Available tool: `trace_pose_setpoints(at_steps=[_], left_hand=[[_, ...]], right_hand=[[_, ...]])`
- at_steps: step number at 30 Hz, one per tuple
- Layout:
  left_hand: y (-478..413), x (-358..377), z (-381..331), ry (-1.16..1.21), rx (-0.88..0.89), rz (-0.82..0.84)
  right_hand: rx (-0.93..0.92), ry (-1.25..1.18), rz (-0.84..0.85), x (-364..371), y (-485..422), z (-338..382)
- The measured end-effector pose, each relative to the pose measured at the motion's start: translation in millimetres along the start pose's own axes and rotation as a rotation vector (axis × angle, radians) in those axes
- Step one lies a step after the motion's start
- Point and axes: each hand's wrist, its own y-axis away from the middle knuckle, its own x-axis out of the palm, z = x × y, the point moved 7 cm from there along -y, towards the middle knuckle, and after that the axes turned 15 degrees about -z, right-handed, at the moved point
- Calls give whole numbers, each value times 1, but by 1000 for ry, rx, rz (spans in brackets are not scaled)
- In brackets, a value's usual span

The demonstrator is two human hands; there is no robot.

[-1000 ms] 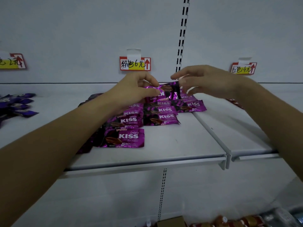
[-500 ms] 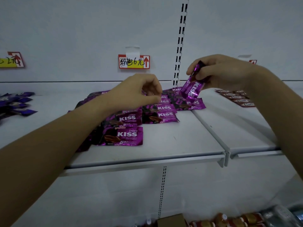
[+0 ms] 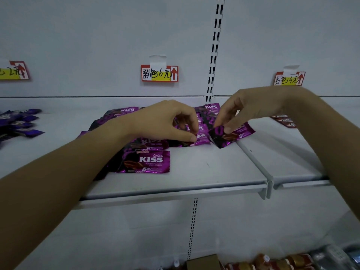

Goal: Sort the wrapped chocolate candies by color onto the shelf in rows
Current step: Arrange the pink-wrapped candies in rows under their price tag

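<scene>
Several magenta "Choco Kiss" candies (image 3: 148, 161) lie in overlapping rows on the white shelf (image 3: 204, 168), under a pink price tag (image 3: 159, 73). My right hand (image 3: 253, 108) pinches one magenta candy (image 3: 233, 134) by its upper edge. That candy lies tilted on the shelf at the right end of a row. My left hand (image 3: 165, 121) has curled fingers, and its thumb and forefinger pinch the neighbouring candy (image 3: 201, 138) in the same row. Both forearms hide part of the pile.
Blue-purple candies (image 3: 19, 121) lie at the shelf's left, under another tag (image 3: 11, 71). Red-brown candies (image 3: 284, 120) sit on the adjoining right shelf below a red tag (image 3: 289, 78). A slotted upright (image 3: 214, 47) divides the back wall. Bottles (image 3: 282, 262) and a box (image 3: 202, 263) stand below.
My right hand has come down from mid-air with the magenta candy and laid it on the shelf beside the row. My left hand shifted slightly right onto the neighbouring candy.
</scene>
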Motion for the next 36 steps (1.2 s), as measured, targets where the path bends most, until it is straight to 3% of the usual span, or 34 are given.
trace_pose_setpoints(at_steps=[5,11,13,16,22,26,30,33,36], left_hand=[[2,2,-4,-32,58,26],[3,4,-7,-94,115,26],[4,2,-10,-100,130,11],[0,-8,-10,-92,97,-126],[-6,-52,5,-95,-78,-555],[-6,-88,11,141,-197,-799],[-5,-116,14,364,-298,-961],[-3,-129,16,433,-369,-973],[4,-131,12,343,-367,-850]], right_hand=[[-25,99,-99,-3,-9,-4],[10,121,-67,-3,-11,-12],[-9,109,-148,-12,-12,-12],[-3,163,-245,-24,-16,-17],[46,199,-193,-17,-16,-24],[-102,81,-343,-26,-7,15],[-374,52,-247,14,15,89],[-521,65,-209,54,27,120],[-587,166,-200,81,27,121]])
